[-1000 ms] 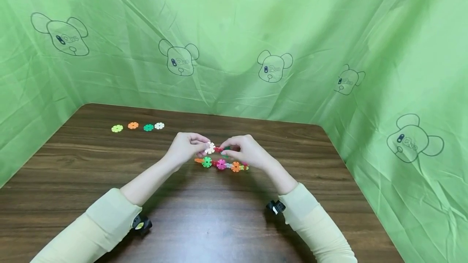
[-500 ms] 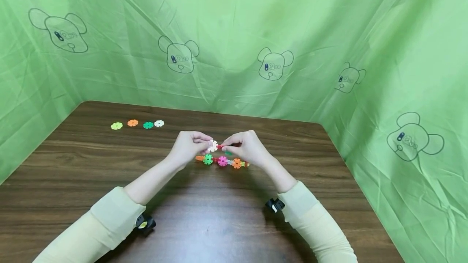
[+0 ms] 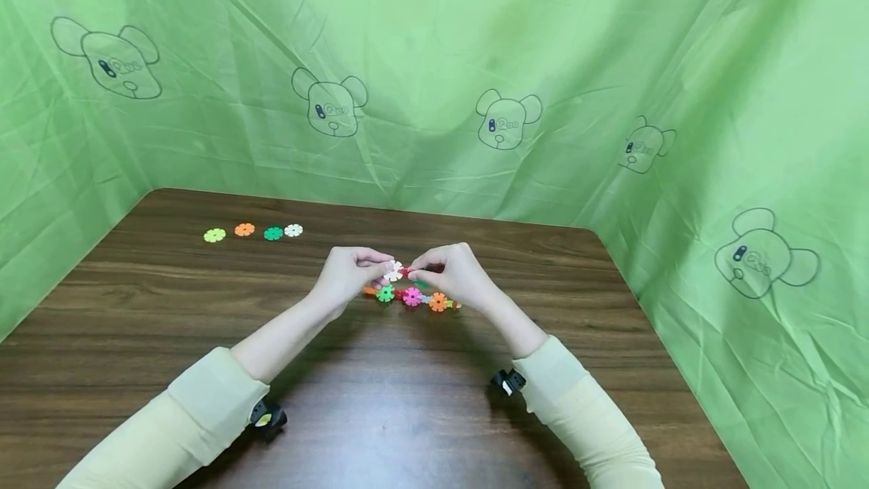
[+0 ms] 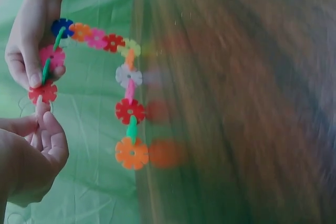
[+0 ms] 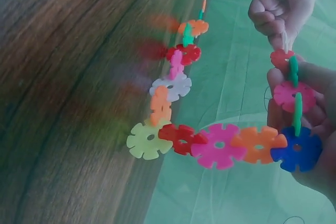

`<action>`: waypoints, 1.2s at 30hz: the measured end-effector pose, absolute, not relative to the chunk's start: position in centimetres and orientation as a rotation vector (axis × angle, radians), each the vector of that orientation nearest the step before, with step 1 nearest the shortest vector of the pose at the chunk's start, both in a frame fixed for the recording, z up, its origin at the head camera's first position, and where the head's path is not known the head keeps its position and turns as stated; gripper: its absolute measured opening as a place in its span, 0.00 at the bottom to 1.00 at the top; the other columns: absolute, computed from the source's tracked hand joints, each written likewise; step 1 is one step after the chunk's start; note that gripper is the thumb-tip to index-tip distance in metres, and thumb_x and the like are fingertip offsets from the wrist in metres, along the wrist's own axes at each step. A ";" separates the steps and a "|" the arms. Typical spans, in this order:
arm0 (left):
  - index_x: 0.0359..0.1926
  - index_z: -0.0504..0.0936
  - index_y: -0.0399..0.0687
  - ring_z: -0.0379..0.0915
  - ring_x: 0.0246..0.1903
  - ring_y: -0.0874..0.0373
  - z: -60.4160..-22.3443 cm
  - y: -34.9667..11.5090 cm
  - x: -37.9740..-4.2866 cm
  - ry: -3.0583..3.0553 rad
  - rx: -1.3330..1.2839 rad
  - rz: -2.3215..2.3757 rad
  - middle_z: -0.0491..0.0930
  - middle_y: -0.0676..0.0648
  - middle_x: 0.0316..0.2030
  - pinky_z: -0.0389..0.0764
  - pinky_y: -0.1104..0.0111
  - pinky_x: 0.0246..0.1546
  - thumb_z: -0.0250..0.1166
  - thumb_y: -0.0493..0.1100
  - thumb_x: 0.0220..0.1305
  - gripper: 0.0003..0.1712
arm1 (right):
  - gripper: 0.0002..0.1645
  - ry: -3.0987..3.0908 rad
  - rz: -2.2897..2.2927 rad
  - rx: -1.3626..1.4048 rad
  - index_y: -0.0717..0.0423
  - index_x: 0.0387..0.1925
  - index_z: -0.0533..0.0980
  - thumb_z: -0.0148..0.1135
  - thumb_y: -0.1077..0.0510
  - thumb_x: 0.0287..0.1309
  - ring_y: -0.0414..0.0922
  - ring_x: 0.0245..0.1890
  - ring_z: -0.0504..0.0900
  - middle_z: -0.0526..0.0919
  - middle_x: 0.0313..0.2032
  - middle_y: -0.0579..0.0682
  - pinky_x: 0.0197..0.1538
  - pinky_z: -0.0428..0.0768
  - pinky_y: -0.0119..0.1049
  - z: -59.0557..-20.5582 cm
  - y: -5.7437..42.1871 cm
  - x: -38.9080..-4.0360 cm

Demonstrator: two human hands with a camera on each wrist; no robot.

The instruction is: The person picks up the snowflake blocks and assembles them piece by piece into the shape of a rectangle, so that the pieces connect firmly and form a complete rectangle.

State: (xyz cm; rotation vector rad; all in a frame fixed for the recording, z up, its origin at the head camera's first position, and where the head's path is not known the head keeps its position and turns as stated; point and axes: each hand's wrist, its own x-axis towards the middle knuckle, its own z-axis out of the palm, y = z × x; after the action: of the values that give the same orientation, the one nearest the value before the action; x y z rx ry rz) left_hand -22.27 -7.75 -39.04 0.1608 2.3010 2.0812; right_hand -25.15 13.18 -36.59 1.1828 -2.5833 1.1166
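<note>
In the head view, my left hand (image 3: 349, 278) pinches a white flower-shaped plastic disc (image 3: 393, 272) between thumb and fingers. Facing it, my right hand (image 3: 453, 275) grips a red notched disc (image 4: 43, 93) at one end of a chain of interlocked discs. The white disc's edge meets that red disc at its notched rim. From the right hand the chain runs through a pink disc (image 5: 295, 96) and a blue disc (image 5: 297, 149), then bends round. Its other end, with an orange disc (image 4: 132, 153), reaches along close over the table, nearer the body than both hands.
Toward the back left of the brown wooden table (image 3: 380, 383) lie loose discs: yellow-green (image 3: 214, 235), orange (image 3: 244, 229), dark green (image 3: 273, 234) and white (image 3: 293, 230). Green cloth (image 3: 421, 44) hangs around the table's back and sides.
The white disc in my left hand has shifted slightly right, closer against the red disc. My right hand's fingers have closed in nearer the joint, and the chain stays in nearly the same place.
</note>
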 end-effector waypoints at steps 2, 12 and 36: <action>0.45 0.81 0.31 0.82 0.28 0.49 -39.0 -8.2 -22.5 2.342 0.209 2.021 0.85 0.37 0.33 0.84 0.60 0.33 0.64 0.38 0.61 0.14 | 0.03 -2.626 1.108 1.153 0.48 0.29 0.85 0.67 0.55 0.55 0.37 0.16 0.72 0.85 0.25 0.40 0.21 0.72 0.26 -36.6 13.1 -25.1; 0.51 0.79 0.46 0.80 0.43 0.50 -39.0 -13.3 -24.4 2.775 0.333 1.598 0.84 0.44 0.43 0.79 0.55 0.46 0.65 0.52 0.61 0.21 | 0.02 -2.752 1.229 1.000 0.48 0.31 0.84 0.68 0.55 0.55 0.42 0.16 0.77 0.85 0.24 0.44 0.19 0.71 0.28 -36.2 13.8 -25.1; 0.61 0.69 0.38 0.63 0.61 0.37 -43.4 -28.5 -29.7 3.017 0.393 1.159 0.74 0.34 0.57 0.61 0.44 0.59 0.65 0.43 0.61 0.29 | 0.04 -2.771 1.392 1.087 0.47 0.33 0.84 0.67 0.53 0.55 0.38 0.15 0.73 0.82 0.19 0.57 0.18 0.68 0.28 -36.2 14.9 -26.1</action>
State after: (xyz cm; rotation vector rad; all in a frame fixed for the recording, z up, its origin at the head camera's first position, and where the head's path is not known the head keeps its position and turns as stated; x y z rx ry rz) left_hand -29.74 -28.52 -43.36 0.3934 3.0165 1.1586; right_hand -26.07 14.91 -36.16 1.0874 -2.7711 1.3923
